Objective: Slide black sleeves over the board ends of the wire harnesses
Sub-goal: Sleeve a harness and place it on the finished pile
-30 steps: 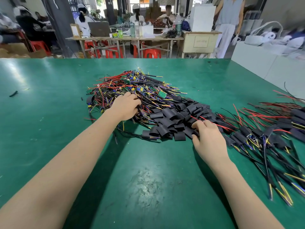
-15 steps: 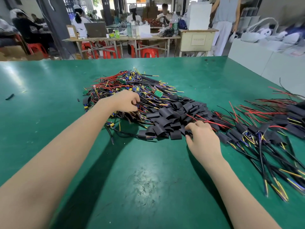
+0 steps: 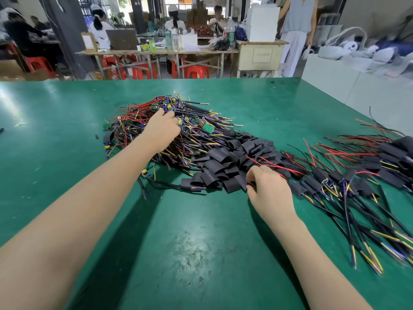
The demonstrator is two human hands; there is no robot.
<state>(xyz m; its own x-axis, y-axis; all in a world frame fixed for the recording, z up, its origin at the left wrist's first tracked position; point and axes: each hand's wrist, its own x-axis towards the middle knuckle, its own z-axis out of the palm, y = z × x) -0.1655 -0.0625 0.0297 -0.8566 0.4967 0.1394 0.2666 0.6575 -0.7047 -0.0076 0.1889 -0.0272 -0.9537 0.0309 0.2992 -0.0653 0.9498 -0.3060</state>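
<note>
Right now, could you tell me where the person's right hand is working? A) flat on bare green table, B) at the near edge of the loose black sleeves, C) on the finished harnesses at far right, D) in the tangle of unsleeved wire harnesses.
B: the right hand curls its fingers at the near edge of the black sleeves, while the left hand reaches into the wire harnesses.

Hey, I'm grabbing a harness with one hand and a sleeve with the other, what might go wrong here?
1. The left hand reaches into the tangled unsleeved harness pile; pulling one harness may drag others along.
2. The right hand pinches at the edge of the loose black sleeves, which overlap, so it may lift more than one.
3. The finished harnesses lie right beside the sleeves; red wires cross over and could snag.
</note>
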